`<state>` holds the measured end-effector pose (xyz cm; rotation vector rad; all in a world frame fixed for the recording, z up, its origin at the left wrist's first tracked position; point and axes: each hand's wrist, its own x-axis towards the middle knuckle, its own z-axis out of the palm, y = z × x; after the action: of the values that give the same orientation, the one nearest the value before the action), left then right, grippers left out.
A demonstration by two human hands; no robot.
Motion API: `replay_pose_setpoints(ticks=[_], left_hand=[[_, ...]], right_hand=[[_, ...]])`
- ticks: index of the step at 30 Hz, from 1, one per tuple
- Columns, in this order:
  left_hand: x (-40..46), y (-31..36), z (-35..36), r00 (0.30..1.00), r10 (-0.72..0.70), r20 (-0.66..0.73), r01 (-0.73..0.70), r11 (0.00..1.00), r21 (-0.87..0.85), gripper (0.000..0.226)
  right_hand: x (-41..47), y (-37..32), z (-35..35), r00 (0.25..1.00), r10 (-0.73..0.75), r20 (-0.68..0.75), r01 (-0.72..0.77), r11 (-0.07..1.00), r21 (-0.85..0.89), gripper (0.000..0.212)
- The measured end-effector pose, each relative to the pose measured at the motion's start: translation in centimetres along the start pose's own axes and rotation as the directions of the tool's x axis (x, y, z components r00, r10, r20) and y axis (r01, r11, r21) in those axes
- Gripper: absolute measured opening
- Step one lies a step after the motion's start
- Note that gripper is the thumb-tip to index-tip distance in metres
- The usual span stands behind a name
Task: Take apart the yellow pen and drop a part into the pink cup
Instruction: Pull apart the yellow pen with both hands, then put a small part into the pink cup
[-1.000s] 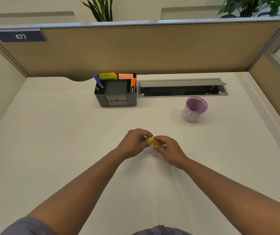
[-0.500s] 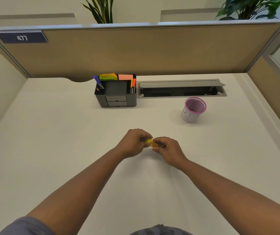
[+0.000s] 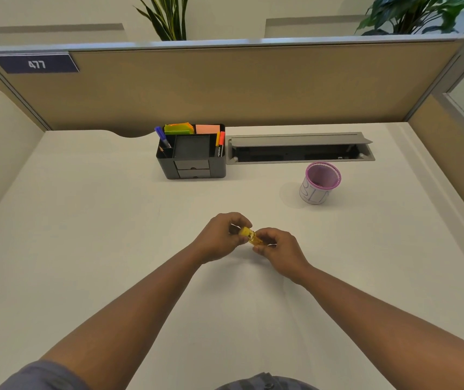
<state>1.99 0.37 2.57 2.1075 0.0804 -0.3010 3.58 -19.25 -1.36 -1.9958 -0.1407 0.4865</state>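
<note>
two hands meet above the white desk, left hand and right hand, fingers clamped on opposite ends of the yellow pen. more yellow barrel shows between them than a second ago, so it seems to be coming apart. the pink cup waits well apart, ahead to the right.

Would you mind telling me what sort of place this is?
Most likely an office cubicle: a tan partition with a numbered plate, a white desk, and a black desk organiser holding pens and sticky notes.

Bright, even overhead light; soft faint shadows; wide-angle bending at edges; slightly soft focus
</note>
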Motion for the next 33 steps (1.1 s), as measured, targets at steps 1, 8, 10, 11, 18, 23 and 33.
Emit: replay_pose_setpoints(ticks=[1, 8, 10, 11, 18, 23, 33], left_hand=[[-0.1, -0.1, 0.0, 1.000, -0.025, 0.003, 0.025, 0.997, -0.069, 0.022], [-0.1, -0.6, 0.8, 0.986, -0.145, 0.081, 0.166, 0.819, -0.549, 0.020], [0.3, -0.8, 1.1, 0.982, -0.167, 0.091, 0.188, 0.778, -0.599, 0.018], [0.6, -0.9, 1.3, 0.979, -0.183, 0.090, 0.199, 0.765, -0.613, 0.018], [2.6, -2.9, 3.2, 0.957, -0.283, 0.066, 0.269, 0.776, -0.570, 0.016], [4.5, -3.4, 4.3, 0.951, -0.305, 0.055, 0.286, 0.795, -0.535, 0.018], [7.0, -3.9, 4.9, 0.910, -0.414, 0.014, 0.297, 0.630, -0.717, 0.016]], right_hand=[[0.0, 0.1, -0.1, 1.000, 0.009, -0.002, -0.009, 1.000, 0.018, 0.024], [0.2, 0.6, -0.6, 1.000, 0.028, -0.001, -0.028, 0.994, 0.102, 0.026], [0.3, 0.5, -0.8, 1.000, 0.028, -0.009, -0.027, 0.991, 0.133, 0.027], [0.4, 0.4, -1.0, 0.999, 0.033, -0.019, -0.030, 0.989, 0.143, 0.027], [1.2, 0.1, -4.0, 0.960, 0.038, -0.276, -0.017, 0.997, 0.077, 0.031], [2.7, -0.6, -7.7, 0.871, -0.048, -0.489, 0.041, 0.999, -0.024, 0.033], [6.2, -0.3, -12.9, 0.713, -0.044, -0.700, -0.089, 0.984, -0.153, 0.028]])
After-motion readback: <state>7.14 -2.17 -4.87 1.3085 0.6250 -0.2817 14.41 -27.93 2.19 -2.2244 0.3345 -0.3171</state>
